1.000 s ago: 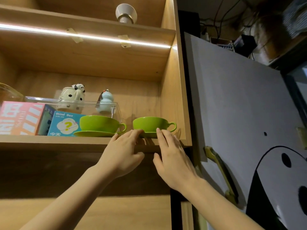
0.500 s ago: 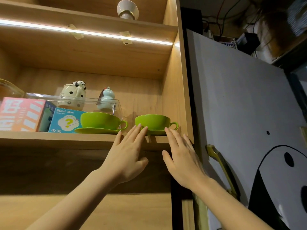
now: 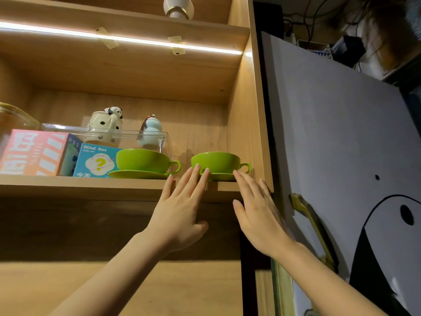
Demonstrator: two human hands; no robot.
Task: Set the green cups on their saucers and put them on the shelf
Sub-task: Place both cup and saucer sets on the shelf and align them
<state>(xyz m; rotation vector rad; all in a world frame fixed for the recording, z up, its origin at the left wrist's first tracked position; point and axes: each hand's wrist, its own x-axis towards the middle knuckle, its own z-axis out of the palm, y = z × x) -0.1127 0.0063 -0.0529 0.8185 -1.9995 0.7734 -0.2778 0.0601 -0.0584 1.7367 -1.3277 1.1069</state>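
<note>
We see a wooden shelf (image 3: 79, 187) lit by a light strip (image 3: 118, 38) under the board above it. Toward its left end stand a pink box (image 3: 32, 152) and a blue box (image 3: 96, 161) marked "Blind Box", with a clear case (image 3: 107, 135) behind them. At the shelf's front edge, toward its right end, two green cups sit on green saucers, handles to the right. The left cup (image 3: 144, 159) rests on its saucer (image 3: 137, 174) just beside the blue box. The right cup (image 3: 216, 161) rests on its saucer (image 3: 219, 176) near the shelf's right wall, a little apart from the first.

Our left hand (image 3: 178, 216) is open and flat, fingers stretched up, with the fingertips (image 3: 197, 167) overlapping the right cup's lower left side; we cannot tell whether they touch it. Our right hand (image 3: 258, 215) is likewise open, fingers together and reaching up to the saucer's right rim beneath the cup's handle. Neither hand grips anything.
</note>
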